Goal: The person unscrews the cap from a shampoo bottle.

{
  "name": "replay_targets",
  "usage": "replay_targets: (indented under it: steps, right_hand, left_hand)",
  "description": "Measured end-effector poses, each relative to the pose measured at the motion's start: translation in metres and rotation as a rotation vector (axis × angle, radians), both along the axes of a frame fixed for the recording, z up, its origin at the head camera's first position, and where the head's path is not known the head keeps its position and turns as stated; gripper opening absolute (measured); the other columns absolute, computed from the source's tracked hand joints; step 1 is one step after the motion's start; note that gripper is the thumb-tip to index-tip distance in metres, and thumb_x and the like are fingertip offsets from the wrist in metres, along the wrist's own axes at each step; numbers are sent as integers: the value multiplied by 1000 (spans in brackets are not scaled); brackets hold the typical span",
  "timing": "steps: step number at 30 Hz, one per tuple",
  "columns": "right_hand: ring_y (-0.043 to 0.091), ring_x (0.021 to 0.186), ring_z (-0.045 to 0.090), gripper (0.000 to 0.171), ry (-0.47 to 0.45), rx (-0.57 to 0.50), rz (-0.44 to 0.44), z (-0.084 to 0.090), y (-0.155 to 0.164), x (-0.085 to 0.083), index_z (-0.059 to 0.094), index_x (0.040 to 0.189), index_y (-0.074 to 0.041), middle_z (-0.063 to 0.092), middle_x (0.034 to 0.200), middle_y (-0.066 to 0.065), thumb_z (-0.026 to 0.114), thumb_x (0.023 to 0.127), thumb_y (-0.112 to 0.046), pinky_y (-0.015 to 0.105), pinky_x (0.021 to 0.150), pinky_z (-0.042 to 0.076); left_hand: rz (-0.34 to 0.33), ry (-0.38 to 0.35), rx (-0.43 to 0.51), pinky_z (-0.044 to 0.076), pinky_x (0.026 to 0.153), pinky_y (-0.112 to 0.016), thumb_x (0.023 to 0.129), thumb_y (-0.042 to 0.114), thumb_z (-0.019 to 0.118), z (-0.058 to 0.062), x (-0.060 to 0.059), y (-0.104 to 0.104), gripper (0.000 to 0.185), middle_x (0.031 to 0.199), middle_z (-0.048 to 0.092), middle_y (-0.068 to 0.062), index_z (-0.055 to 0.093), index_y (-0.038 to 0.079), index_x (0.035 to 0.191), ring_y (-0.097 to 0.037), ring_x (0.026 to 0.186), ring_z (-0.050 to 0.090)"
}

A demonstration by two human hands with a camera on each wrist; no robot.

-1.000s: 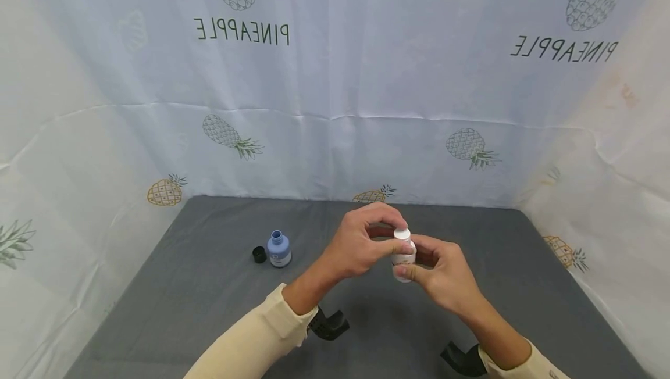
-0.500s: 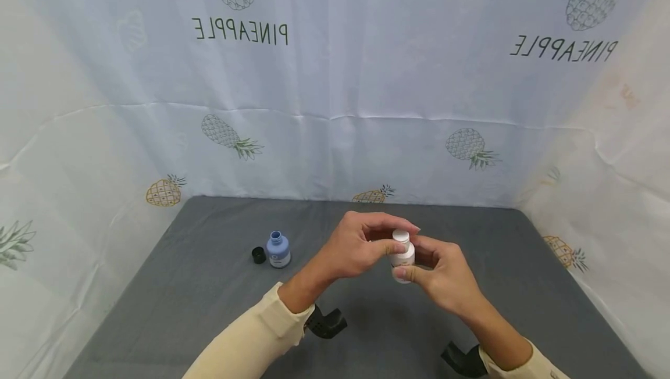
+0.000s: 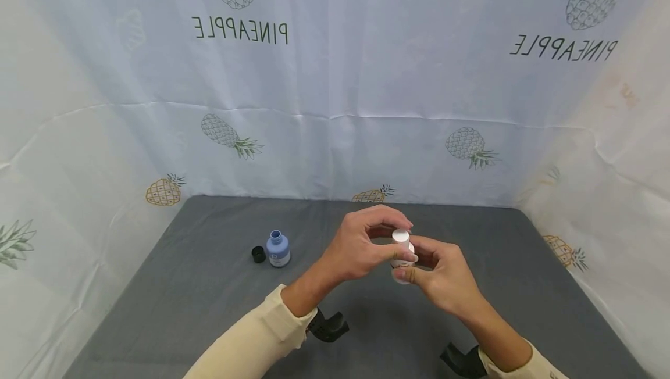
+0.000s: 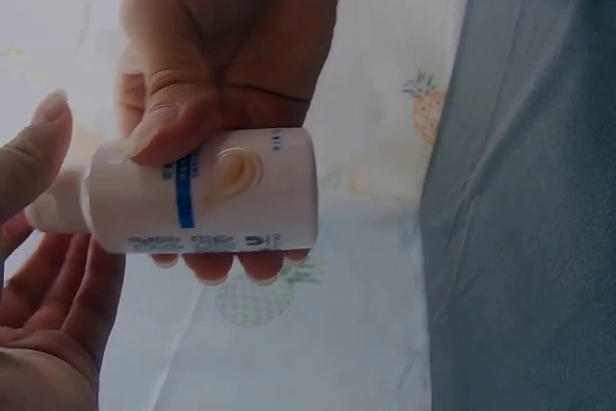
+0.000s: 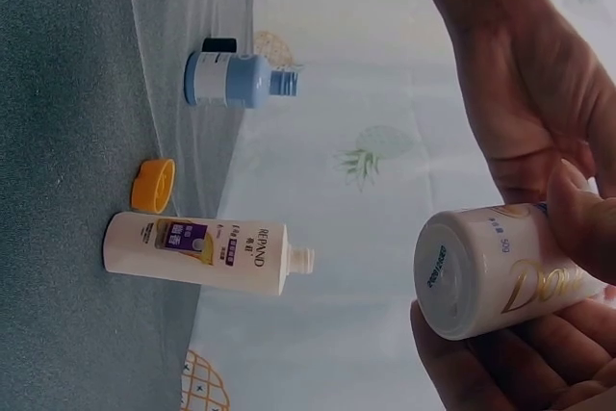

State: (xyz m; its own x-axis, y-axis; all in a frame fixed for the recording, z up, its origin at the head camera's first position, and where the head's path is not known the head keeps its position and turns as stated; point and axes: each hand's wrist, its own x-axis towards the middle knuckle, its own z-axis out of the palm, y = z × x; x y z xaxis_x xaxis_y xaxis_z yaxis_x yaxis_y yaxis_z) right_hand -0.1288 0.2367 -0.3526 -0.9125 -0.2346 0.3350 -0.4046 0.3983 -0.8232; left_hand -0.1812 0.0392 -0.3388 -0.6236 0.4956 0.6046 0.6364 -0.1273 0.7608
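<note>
Right hand (image 3: 445, 277) gripped white bottle (image 3: 402, 258) body, held above grey bench (image 3: 209, 286). Left hand (image 3: 361, 245) fingers curled round its cap (image 3: 401, 236), apparently pinching. Blue bottle (image 3: 278, 249) stood well left, uncapped.

The small bottle (image 3: 402, 254) is white with a white cap (image 3: 401, 236); the left wrist view shows a blue band and a cream swirl on its label, the right wrist view gold lettering. The bench (image 3: 209, 286) is dark grey. Toward its left edge stands a pale blue bottle (image 3: 278, 249) with a white label, a black cap (image 3: 259, 254) beside it. In the right wrist view a cream bottle (image 5: 197, 249) carries a purple label, with an orange cap (image 5: 156, 186) near it. The backdrop sheet (image 3: 335, 88) is pale blue-white, printed with grey and yellow pineapples and dark lettering. Both sleeves (image 3: 251, 341) are cream.
</note>
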Motion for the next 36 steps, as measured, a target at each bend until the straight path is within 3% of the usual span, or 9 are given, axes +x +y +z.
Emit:
replay_targets:
  steps: [7, 10, 15, 20, 29, 32, 36]
  right_hand:
    - [5, 98, 76, 43, -21, -8, 10, 0, 2, 0, 71, 127, 0, 78, 113, 16, 84, 86, -9, 25, 79, 64]
    - [5, 98, 76, 41, -20, -8, 18, 0, 3, 0, 72, 125, 0, 78, 113, 17, 84, 87, -8, 25, 79, 64]
    - [4, 97, 76, 40, -9, -3, 24, 0, 2, 0, 72, 124, 0, 78, 112, 17, 84, 87, -7, 24, 79, 64]
    - [4, 96, 76, 40, -8, -14, 21, 0, 1, 0, 73, 124, -1, 79, 110, 15, 85, 86, -7, 25, 79, 64]
    - [12, 94, 78, 38, -24, -31, 18, 0, 2, 3, 74, 123, -5, 79, 109, 12, 85, 86, -8, 27, 79, 65]
    - [11, 95, 78, 40, -35, -35, 20, -1, 3, 3, 73, 125, -4, 79, 111, 13, 84, 87, -8, 27, 78, 65]
    - [8, 97, 77, 42, -43, -28, 11, -1, 4, 3, 72, 126, -2, 78, 112, 15, 85, 86, -9, 26, 78, 64]
  left_hand:
    - [-94, -68, -40, 58, 104, -29, 91, -4, 76, 7, 0, -6, 36, 134, 69, -24, 69, -5, 125, -34, 124, 70]
    - [-106, -73, -80, 61, 99, -31, 93, -2, 74, 9, 0, -7, 33, 131, 72, -21, 71, -3, 126, -26, 117, 74]
    - [-56, -106, -89, 64, 88, -35, 91, 1, 77, 9, 1, -6, 26, 118, 76, -18, 75, 1, 117, -5, 99, 76]
    - [-11, -96, -64, 64, 87, -31, 88, 1, 81, 8, 2, -3, 23, 112, 77, -17, 77, 2, 110, -1, 94, 73]
    - [27, 40, -28, 64, 88, -31, 81, 2, 88, 3, 3, 1, 27, 103, 71, -13, 72, 3, 103, -8, 93, 69]
    - [8, 31, -38, 63, 91, -29, 80, 1, 89, 3, 3, 1, 32, 108, 70, -14, 71, 3, 107, -10, 97, 69]
    - [-73, -21, -33, 60, 101, -31, 82, -5, 85, 5, 3, -3, 40, 122, 68, -21, 69, -3, 118, -27, 112, 71]
